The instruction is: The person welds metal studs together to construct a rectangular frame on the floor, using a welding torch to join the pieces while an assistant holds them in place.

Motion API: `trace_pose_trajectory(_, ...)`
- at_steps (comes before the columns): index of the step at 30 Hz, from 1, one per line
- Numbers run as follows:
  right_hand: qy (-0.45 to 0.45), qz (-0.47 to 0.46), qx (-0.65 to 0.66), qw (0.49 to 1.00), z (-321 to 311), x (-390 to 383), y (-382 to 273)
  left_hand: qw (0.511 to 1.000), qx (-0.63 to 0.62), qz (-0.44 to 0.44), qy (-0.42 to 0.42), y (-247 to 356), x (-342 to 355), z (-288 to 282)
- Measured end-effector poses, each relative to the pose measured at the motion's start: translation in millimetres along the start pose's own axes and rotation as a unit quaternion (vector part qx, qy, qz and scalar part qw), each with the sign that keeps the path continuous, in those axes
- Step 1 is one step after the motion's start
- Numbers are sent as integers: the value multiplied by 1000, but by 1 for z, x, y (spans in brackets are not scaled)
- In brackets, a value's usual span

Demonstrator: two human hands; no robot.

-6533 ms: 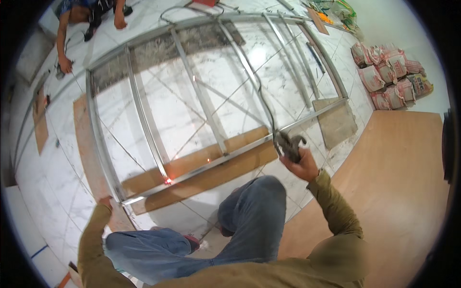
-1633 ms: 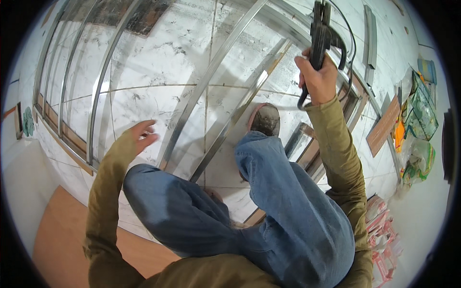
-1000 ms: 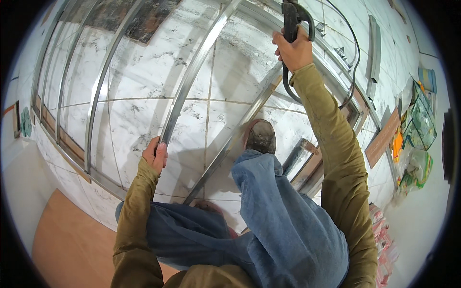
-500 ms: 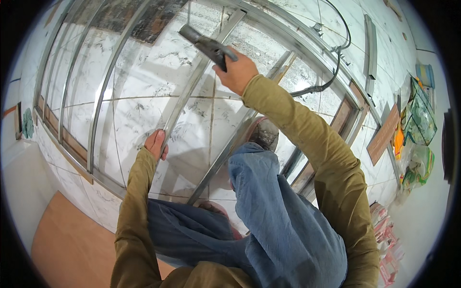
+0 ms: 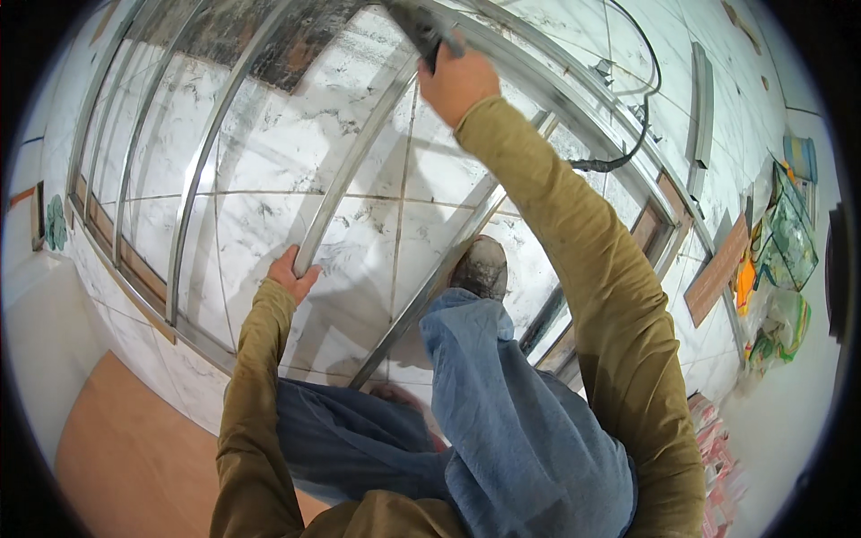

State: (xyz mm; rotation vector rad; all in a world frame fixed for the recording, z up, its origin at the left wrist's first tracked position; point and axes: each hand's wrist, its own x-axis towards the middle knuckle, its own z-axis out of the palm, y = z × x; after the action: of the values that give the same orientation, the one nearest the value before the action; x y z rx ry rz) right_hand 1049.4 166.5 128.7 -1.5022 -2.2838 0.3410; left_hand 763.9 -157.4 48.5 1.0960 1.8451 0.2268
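Note:
My left hand (image 5: 293, 274) is closed around the near end of a square metal tube (image 5: 352, 170). The tube slants away to the upper right, toward the long far rail of a metal frame (image 5: 556, 76). Up at the top edge, my right hand (image 5: 457, 82) grips a dark welding electrode holder (image 5: 417, 25), whose front end runs out of view. A black cable (image 5: 647, 117) loops to the right of that hand and passes behind my right forearm. The frame's parallel bars lie over white marbled floor tiles.
My shoe (image 5: 480, 267) rests beside another crossbar (image 5: 421, 300). Dark boards (image 5: 260, 45) lie under the frame at the upper left. A brown panel (image 5: 126, 439) is at the lower left. Loose metal profiles (image 5: 701, 108), a wood-look plank (image 5: 717, 273) and plastic bags (image 5: 782, 332) lie to the right.
My right hand has moved farther away with the electrode holder, toward the top edge. My left hand still holds the tube, its grip slightly shifted. The view has moved slightly.

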Motion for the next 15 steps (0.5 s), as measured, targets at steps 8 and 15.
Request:
trace_pose_trajectory(8,-17,17,-161,987,31,60,40,1000,28,-11,2,6,-4,-4)
trace_pose_trajectory(15,-19,-27,-165,986,58,66,67,996,57,-63,-35,48,-10,-18)
